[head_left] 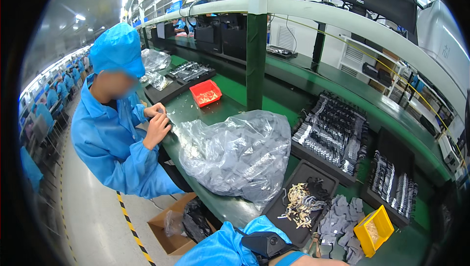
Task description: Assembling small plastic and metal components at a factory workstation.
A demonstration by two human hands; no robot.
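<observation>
Only one of my arms shows, a blue sleeve point(223, 249) with a black strapped device point(267, 242) at the wrist, along the bottom edge. Neither hand is visible. Closest to the sleeve is a black tray point(318, 175) holding pale metal clips point(299, 203) and dark parts. A heap of small grey pieces point(342, 217) lies to its right, next to a yellow bin point(374, 230). A big clear plastic bag point(240, 153) of grey parts sits on the green bench point(223, 207).
A co-worker in a blue gown and cap point(117, 138) sits at the left, both hands point(157, 121) at the bench edge. A red bin point(206, 92), a green post point(256, 60), trays of black parts point(333, 129) and a floor carton point(171, 229) are nearby.
</observation>
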